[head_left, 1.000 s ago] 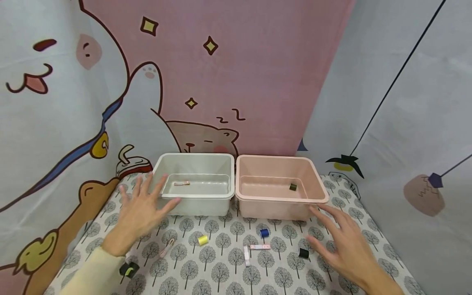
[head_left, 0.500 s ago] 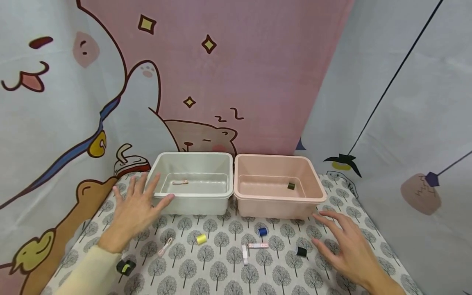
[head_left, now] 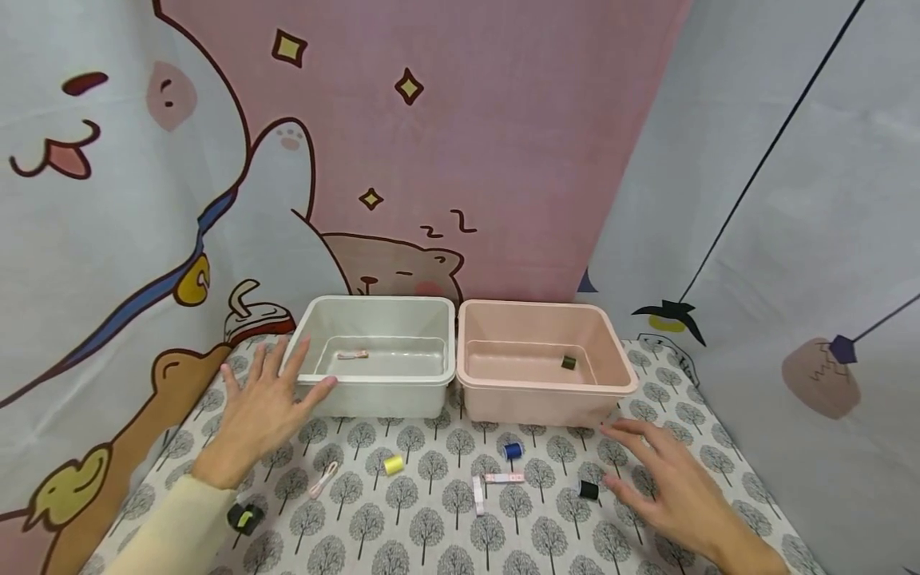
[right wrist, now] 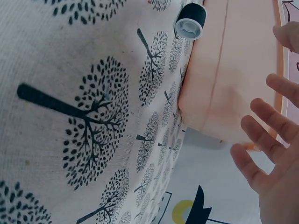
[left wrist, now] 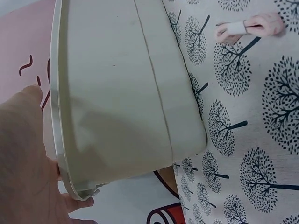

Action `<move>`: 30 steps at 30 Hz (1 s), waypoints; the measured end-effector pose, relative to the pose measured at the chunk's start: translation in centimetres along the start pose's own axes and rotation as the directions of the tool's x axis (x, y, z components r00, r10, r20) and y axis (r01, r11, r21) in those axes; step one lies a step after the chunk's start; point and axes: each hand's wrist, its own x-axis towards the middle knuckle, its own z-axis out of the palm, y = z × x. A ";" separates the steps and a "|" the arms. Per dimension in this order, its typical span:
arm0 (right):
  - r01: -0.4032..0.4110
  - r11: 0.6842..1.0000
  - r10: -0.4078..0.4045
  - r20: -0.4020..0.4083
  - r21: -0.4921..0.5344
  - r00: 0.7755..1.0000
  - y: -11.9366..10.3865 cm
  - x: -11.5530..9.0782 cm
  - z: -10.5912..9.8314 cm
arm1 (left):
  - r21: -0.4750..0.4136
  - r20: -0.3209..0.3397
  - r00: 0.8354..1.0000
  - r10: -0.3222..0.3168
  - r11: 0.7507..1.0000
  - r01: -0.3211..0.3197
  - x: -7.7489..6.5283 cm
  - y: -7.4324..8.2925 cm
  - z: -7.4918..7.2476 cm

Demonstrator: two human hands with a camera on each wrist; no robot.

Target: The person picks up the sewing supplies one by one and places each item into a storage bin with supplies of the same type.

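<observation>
My left hand (head_left: 256,419) is spread at the front left corner of the white bin (head_left: 381,399). In the left wrist view, its fingertips sit right at the bin's rim (left wrist: 58,116). My right hand (head_left: 672,487) hovers below the front right corner of the pink bin (head_left: 539,406), fingers apart and holding nothing. Just left of its thumb lies a black thread spool (head_left: 588,490). A folded pinkish strip (head_left: 352,355) rests inside the white bin. Inside the pink one is a dark green spool-like piece (head_left: 569,362).
On the tree-print cloth lie a yellow spool (head_left: 393,465), a blue spool (head_left: 513,451), pink and white strips (head_left: 505,478) and a banded pinkish bundle (head_left: 323,480). A black object with a yellow-green patch (head_left: 245,519) shows beside the left sleeve. A printed curtain (head_left: 517,160) hangs behind.
The left hand has shifted slightly left. The right hand has moved slightly down from the pink bin's rim, its fingers drawn a little closer together. The small things lie as before.
</observation>
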 end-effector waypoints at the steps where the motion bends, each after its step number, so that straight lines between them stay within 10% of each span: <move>1: -0.001 1.000 0.001 0.007 0.000 1.000 0.0 0.0 0.1 | 0.002 0.004 1.000 -0.002 1.000 0.002 0.0 0.0 0.0; 30: 0.002 0.998 -0.012 0.152 0.067 0.988 0.5 -0.2 1.1 | -0.034 0.040 0.999 -0.013 0.999 0.014 0.2 -0.5 0.3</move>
